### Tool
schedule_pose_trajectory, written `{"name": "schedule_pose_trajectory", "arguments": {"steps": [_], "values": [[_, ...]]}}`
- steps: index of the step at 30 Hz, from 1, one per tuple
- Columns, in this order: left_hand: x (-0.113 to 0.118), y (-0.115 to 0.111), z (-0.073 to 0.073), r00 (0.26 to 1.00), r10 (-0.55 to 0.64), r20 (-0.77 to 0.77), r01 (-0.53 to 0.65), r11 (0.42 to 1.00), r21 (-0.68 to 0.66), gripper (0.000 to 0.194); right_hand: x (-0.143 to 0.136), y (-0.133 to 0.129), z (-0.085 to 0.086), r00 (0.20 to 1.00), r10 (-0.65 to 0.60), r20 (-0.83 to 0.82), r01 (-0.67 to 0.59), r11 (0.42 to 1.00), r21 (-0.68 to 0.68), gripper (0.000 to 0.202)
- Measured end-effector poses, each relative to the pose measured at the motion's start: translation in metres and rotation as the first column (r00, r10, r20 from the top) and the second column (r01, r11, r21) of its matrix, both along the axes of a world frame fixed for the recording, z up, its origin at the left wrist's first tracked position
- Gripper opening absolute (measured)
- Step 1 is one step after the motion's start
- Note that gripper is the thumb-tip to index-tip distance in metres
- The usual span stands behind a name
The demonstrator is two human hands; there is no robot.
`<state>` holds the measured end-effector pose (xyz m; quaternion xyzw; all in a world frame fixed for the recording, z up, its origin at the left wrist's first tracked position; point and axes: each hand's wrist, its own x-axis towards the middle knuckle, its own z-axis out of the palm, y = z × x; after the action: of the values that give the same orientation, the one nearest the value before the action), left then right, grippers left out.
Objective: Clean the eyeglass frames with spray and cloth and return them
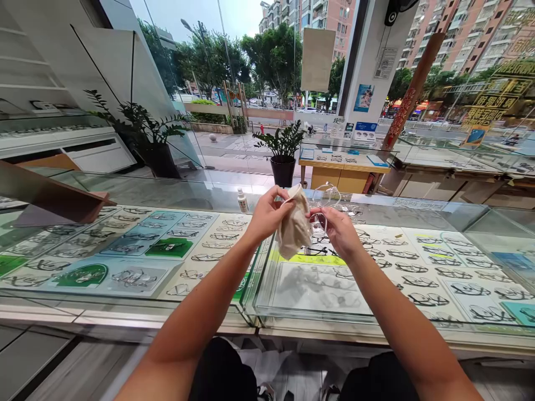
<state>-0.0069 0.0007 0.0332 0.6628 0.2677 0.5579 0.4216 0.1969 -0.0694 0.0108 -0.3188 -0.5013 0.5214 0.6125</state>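
Observation:
My left hand [270,211] is closed on a crumpled beige cloth [293,228], which hangs down from the fingers above the glass counter. Between the fingers of my right hand [337,228] is a pair of eyeglasses [328,188] with a thin, pale or clear frame. The cloth and the eyeglasses meet between the two hands; the cloth hides part of them, so I cannot tell whether it is wrapped round a lens. A small white bottle [242,201] with a label stands on the counter top, left of my left hand.
Below my hands, a glass display counter [309,318] holds many eyeglasses in rows. A brown board-like stand [54,195] is at the left. Beyond the counter are a potted plant [283,170], a wooden display table [330,179] and tall windows onto a street.

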Motion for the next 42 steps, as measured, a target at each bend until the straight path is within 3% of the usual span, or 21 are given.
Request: {"name": "schedule_pose_trajectory", "arguments": {"steps": [6, 11, 15, 22, 28, 32, 35, 42], "values": [[-0.008, -0.005, 0.007, 0.967, 0.211, -0.141, -0.195, 0.973, 0.123, 0.019, 0.001, -0.001, 0.000, 1.000, -0.007, 0.000, 0.007, 1.000, -0.015, 0.036], [-0.014, -0.004, 0.011, 0.968, 0.169, -0.183, -0.171, 0.985, 0.006, 0.023, 0.000, -0.002, 0.000, 0.999, 0.017, 0.028, -0.016, 0.999, -0.029, 0.035], [-0.021, -0.001, 0.013, 0.917, 0.204, -0.343, -0.175, 0.978, 0.112, 0.023, 0.000, -0.002, -0.001, 0.998, 0.028, 0.047, -0.027, 0.999, -0.028, 0.035], [-0.029, -0.003, 0.020, 0.874, 0.253, -0.416, -0.218, 0.967, 0.131, 0.027, 0.000, -0.002, 0.000, 0.998, 0.029, 0.059, -0.027, 0.999, -0.041, 0.035], [-0.026, -0.004, 0.024, 0.969, 0.095, -0.226, -0.106, 0.994, -0.037, 0.033, -0.004, -0.003, 0.000, 0.997, 0.054, 0.058, -0.051, 0.997, -0.050, 0.038], [-0.022, -0.005, 0.021, 0.987, -0.022, -0.157, 0.004, 0.994, -0.113, 0.041, -0.005, -0.004, -0.001, 0.995, 0.080, 0.057, -0.077, 0.996, -0.045, 0.036], [-0.019, -0.007, 0.016, 0.990, -0.046, -0.134, 0.021, 0.982, -0.186, 0.045, -0.005, -0.006, 0.001, 0.995, 0.078, 0.059, -0.075, 0.996, -0.042, 0.037], [-0.002, -0.010, 0.006, 0.983, -0.167, -0.079, 0.137, 0.947, -0.292, 0.049, -0.003, -0.005, 0.001, 0.993, -0.092, 0.075, 0.088, 0.995, 0.054, 0.034]]}}
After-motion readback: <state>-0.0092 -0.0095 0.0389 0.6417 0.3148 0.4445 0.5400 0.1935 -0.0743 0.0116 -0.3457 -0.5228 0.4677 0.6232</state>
